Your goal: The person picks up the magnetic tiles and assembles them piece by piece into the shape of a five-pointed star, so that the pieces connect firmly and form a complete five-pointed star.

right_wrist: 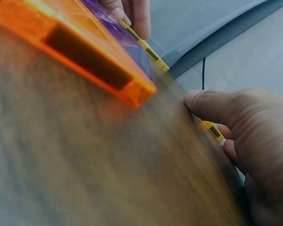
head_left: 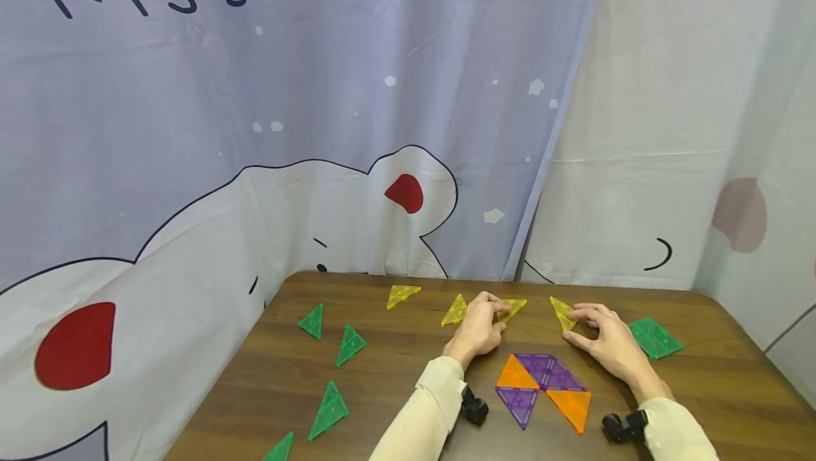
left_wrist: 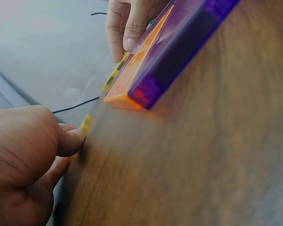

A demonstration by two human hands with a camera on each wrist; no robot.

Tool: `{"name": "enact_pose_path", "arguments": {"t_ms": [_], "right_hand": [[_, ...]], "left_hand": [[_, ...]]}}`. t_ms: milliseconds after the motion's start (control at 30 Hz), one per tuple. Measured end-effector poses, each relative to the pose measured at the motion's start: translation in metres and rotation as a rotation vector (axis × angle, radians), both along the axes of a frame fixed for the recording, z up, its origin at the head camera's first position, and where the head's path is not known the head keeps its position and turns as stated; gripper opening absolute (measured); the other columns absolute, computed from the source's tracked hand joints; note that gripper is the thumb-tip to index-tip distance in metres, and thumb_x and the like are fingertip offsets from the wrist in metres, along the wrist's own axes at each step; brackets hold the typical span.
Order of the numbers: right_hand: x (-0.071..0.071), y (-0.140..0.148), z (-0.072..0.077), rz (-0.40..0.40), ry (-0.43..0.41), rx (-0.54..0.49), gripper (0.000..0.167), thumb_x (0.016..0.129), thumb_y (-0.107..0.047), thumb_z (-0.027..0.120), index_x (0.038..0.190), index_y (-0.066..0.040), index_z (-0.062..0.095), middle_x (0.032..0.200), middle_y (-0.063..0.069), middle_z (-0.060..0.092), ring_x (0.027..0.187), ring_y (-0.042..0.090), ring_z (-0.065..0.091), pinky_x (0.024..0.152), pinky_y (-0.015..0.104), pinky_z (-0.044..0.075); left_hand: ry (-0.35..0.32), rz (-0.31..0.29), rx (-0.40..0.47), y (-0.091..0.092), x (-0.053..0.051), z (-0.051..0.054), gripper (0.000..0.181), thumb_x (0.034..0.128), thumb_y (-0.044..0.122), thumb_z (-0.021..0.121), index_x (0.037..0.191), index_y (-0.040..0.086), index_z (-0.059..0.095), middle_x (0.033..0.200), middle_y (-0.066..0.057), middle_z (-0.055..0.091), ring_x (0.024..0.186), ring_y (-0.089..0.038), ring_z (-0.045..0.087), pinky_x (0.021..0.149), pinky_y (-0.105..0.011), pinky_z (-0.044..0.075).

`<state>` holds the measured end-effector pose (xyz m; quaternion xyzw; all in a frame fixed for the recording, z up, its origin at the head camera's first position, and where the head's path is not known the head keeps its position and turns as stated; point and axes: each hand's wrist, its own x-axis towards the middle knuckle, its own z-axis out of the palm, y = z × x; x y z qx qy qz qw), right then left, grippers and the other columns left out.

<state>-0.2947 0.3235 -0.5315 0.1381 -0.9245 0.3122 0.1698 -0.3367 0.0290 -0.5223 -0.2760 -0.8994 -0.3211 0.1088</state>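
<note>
Near the back of the table my left hand holds a yellow triangular magnetic tile at its left side, between thumb and fingers. In the left wrist view the thumb presses against that tile's edge. Farther right, my right hand pinches another yellow triangular tile, thumb at its lower corner. A gap separates these two tiles. Closer to me, between the forearms, purple tiles and orange tiles lie joined in a partial ring.
A yellow tile lies just left of the left hand, another farther left. Several green triangles are spread along the table's left side. Green tiles lie right of the right hand. Curtains hang behind the wooden table.
</note>
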Motion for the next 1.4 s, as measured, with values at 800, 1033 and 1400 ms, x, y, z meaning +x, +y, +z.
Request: {"name": "enact_pose_path", "arguments": {"t_ms": [800, 1033, 1400], "right_hand": [[0.002, 0.0, 0.001, 0.014, -0.056, -0.004, 0.057, 0.096, -0.039, 0.09, 0.142, -0.011, 0.073, 0.145, 0.02, 0.068, 0.124, 0.041, 0.06, 0.103, 0.061, 0.047], [0.003, -0.003, 0.002, 0.014, -0.047, 0.001, 0.059, 0.094, -0.039, 0.092, 0.142, -0.01, 0.073, 0.143, 0.019, 0.069, 0.124, 0.04, 0.06, 0.102, 0.058, 0.047], [-0.001, 0.0, 0.001, 0.025, -0.058, 0.001, 0.059, 0.095, -0.041, 0.091, 0.143, -0.012, 0.073, 0.146, 0.019, 0.068, 0.128, 0.04, 0.055, 0.103, 0.061, 0.045]], "left_hand": [[-0.057, 0.028, 0.04, 0.01, 0.001, -0.004, 0.03, 0.0958, 0.024, 0.091, 0.125, 0.016, 0.085, 0.134, -0.008, 0.07, 0.127, -0.027, 0.055, 0.108, -0.036, 0.052], [-0.079, 0.053, 0.026, 0.012, 0.003, -0.004, 0.034, 0.0934, 0.033, 0.094, 0.124, 0.021, 0.085, 0.126, 0.0, 0.069, 0.123, -0.02, 0.052, 0.105, -0.03, 0.047], [-0.049, 0.034, -0.015, 0.017, 0.002, -0.004, 0.027, 0.0948, 0.034, 0.092, 0.12, 0.028, 0.088, 0.117, 0.005, 0.071, 0.112, -0.014, 0.052, 0.099, -0.03, 0.044]]}}
